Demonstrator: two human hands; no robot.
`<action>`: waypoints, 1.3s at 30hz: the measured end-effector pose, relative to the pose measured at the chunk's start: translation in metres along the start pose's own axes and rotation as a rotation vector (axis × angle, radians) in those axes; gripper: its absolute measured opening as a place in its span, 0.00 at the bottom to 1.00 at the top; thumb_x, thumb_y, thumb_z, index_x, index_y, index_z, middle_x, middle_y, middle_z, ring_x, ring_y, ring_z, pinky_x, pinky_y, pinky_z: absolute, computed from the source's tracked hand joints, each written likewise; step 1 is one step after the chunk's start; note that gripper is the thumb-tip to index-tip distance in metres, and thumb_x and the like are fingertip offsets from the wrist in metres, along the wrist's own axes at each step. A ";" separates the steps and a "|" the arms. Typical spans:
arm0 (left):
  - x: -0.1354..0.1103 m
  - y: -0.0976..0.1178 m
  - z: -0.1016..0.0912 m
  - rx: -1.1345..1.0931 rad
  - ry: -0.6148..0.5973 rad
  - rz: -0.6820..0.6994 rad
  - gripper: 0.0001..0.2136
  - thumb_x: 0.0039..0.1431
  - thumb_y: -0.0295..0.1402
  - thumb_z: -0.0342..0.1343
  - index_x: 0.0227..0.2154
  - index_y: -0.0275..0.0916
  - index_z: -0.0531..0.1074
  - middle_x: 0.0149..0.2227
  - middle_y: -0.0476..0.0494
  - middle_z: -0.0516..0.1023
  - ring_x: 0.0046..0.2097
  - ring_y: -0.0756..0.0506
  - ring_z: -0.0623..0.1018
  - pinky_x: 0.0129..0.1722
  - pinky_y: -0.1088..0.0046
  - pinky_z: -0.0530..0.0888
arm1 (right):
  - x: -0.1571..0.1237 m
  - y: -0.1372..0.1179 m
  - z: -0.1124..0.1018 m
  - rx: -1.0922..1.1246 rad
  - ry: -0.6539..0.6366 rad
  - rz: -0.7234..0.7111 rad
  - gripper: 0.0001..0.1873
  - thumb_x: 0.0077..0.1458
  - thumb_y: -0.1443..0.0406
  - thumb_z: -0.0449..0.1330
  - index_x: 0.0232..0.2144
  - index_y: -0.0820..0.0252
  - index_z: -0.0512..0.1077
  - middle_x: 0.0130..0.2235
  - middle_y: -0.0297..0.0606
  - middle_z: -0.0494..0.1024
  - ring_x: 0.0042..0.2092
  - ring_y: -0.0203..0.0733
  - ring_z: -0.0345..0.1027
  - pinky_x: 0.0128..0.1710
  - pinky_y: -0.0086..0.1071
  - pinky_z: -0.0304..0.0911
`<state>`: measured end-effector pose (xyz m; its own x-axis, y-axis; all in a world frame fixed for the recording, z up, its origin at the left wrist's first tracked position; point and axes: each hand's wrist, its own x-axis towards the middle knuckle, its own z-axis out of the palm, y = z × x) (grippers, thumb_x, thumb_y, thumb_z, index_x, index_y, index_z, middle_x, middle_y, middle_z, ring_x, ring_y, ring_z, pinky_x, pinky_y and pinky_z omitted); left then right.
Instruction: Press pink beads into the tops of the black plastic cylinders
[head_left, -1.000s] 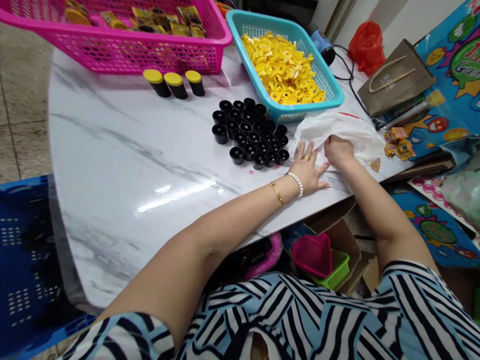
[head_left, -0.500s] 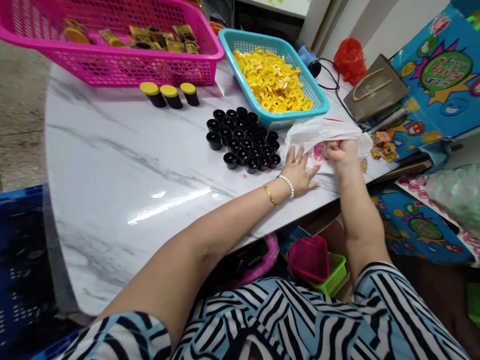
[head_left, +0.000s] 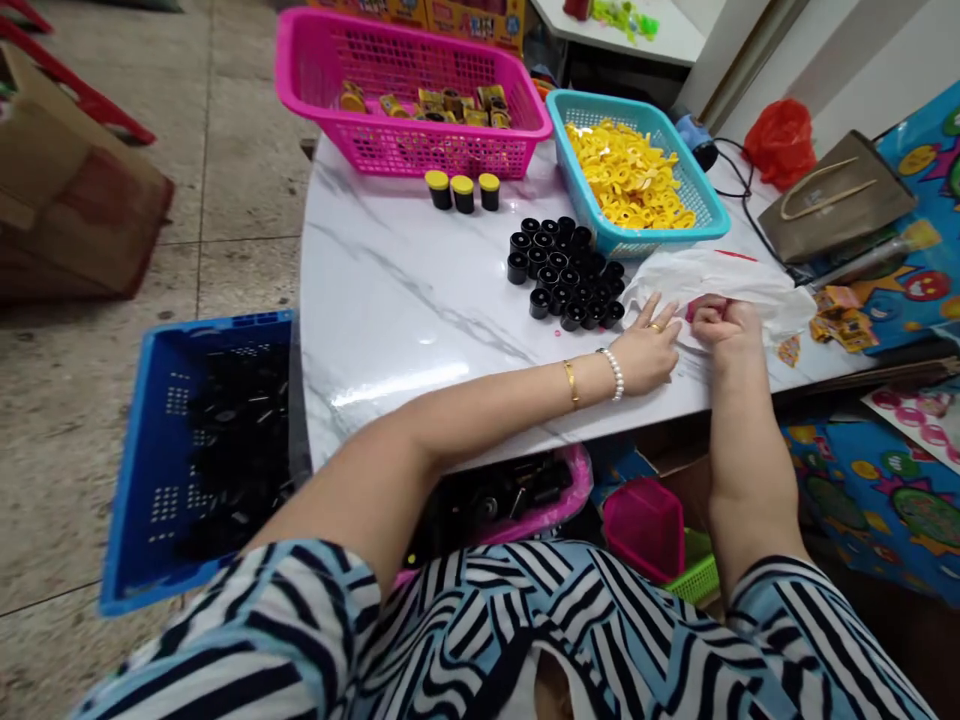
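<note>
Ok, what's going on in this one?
A person's left hand rests at the edge of a white bag. The right hand is curled at its opening; whether it holds anything is unclear. Black cups stand grouped beside the bag, and three yellow-topped ones stand apart, near the pink basket.

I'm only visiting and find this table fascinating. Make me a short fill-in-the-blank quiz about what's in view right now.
1. The turquoise basket holds a heap of ____ pieces.
2. In front of the pink basket stand ____ yellow-topped black cups.
3. The white-beaded bracelet is on the ____ wrist.
4. The right hand is at a ____ plastic bag.

Missing words: yellow; three; left; white.
</note>
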<state>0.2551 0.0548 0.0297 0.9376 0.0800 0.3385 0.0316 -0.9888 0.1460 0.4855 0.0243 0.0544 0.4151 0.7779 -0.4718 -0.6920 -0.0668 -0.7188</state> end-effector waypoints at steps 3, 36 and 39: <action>-0.054 -0.005 -0.029 -0.007 0.016 0.089 0.15 0.66 0.40 0.56 0.45 0.34 0.81 0.64 0.30 0.70 0.73 0.26 0.56 0.74 0.36 0.42 | -0.017 0.018 0.002 -0.012 -0.007 -0.024 0.21 0.68 0.66 0.46 0.21 0.54 0.49 0.15 0.19 0.48 0.16 0.24 0.39 0.16 0.20 0.33; -0.198 -0.020 -0.043 -0.185 0.023 -0.429 0.32 0.67 0.31 0.46 0.70 0.22 0.50 0.72 0.22 0.54 0.74 0.29 0.53 0.73 0.46 0.52 | -0.107 0.176 0.081 -1.653 -0.354 -0.999 0.22 0.71 0.56 0.45 0.53 0.53 0.76 0.59 0.45 0.78 0.62 0.51 0.70 0.65 0.50 0.64; -0.193 -0.018 -0.042 -0.191 0.017 -0.387 0.35 0.70 0.39 0.47 0.72 0.24 0.46 0.74 0.25 0.47 0.75 0.28 0.49 0.74 0.46 0.48 | -0.121 0.173 0.063 -1.685 -0.257 -0.990 0.27 0.72 0.56 0.41 0.66 0.53 0.66 0.68 0.43 0.68 0.69 0.51 0.62 0.70 0.51 0.59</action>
<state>0.0593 0.0627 0.0011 0.8632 0.4442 0.2399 0.3137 -0.8443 0.4345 0.2782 -0.0419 0.0191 0.0495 0.9552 0.2919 0.9210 0.0695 -0.3834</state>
